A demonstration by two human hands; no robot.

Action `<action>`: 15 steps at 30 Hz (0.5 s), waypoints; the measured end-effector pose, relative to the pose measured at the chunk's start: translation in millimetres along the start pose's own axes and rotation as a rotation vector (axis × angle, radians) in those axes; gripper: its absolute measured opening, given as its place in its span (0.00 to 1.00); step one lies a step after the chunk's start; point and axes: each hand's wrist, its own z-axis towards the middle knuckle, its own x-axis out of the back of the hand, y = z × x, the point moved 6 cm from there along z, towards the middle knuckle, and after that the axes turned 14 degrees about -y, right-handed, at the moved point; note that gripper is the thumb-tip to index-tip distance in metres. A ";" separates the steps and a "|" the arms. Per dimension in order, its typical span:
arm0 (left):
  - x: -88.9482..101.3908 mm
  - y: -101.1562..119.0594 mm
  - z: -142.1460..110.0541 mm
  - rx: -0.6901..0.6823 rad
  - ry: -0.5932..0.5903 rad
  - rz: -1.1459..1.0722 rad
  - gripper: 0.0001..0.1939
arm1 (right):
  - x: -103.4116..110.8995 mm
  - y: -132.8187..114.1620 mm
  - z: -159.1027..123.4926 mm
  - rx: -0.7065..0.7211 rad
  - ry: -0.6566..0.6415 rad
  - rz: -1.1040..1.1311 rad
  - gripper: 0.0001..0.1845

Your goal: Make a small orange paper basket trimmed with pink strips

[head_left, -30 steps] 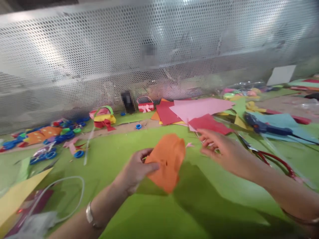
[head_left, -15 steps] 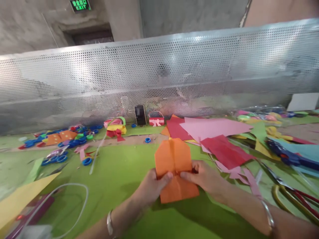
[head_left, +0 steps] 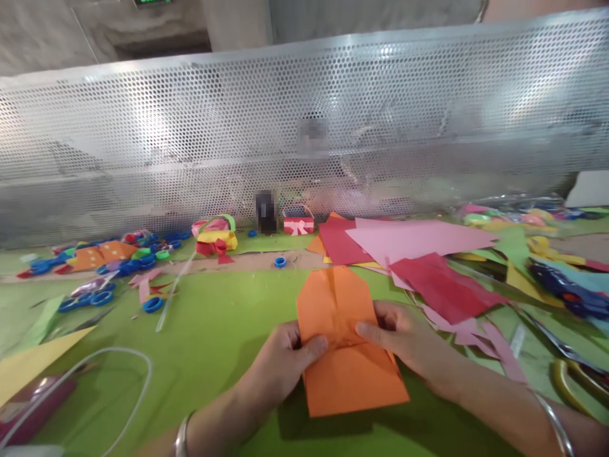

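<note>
Between my hands is a folded sheet of orange paper (head_left: pixel 349 374), held a little above the green tabletop. Its two far corners slant inward, and creases run down the middle and across it. My left hand (head_left: pixel 290 355) pinches the left edge, thumb on top and fingers curled behind. On the opposite edge my right hand (head_left: pixel 404 333) grips the paper the same way, its thumb lying near the cross crease. The fingers under the sheet are hidden.
Red paper (head_left: pixel 442 285) and pink paper (head_left: pixel 419 238) lie behind on the right, near scissors (head_left: pixel 566 349). Small paper baskets (head_left: pixel 299 223) stand by the perforated metal screen (head_left: pixel 228 127). Blue-handled scissors (head_left: pixel 90 298) and a glue gun (head_left: pixel 38 406) with a white cord are left.
The orange paper is nearer to me, and its near part now shows longer and flatter. Both hands still hold its sides, with the thumbs farther apart. The view has tilted down slightly.
</note>
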 end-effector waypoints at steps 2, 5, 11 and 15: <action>-1.5 2.0 -2.0 -0.001 -0.004 0.002 0.24 | 0.1 -1.6 -1.5 0.015 0.002 -0.008 0.17; -3.7 7.1 -6.3 -0.020 0.000 -0.010 0.22 | -1.1 -0.2 -2.4 0.003 -0.013 -0.002 0.13; -6.5 4.5 -13.2 0.095 0.010 -0.243 0.13 | -2.6 -4.7 -3.6 0.017 -0.063 0.005 0.03; -2.0 1.0 -12.0 0.148 0.056 -0.263 0.05 | -2.2 -10.2 -5.3 0.027 -0.113 -0.104 0.08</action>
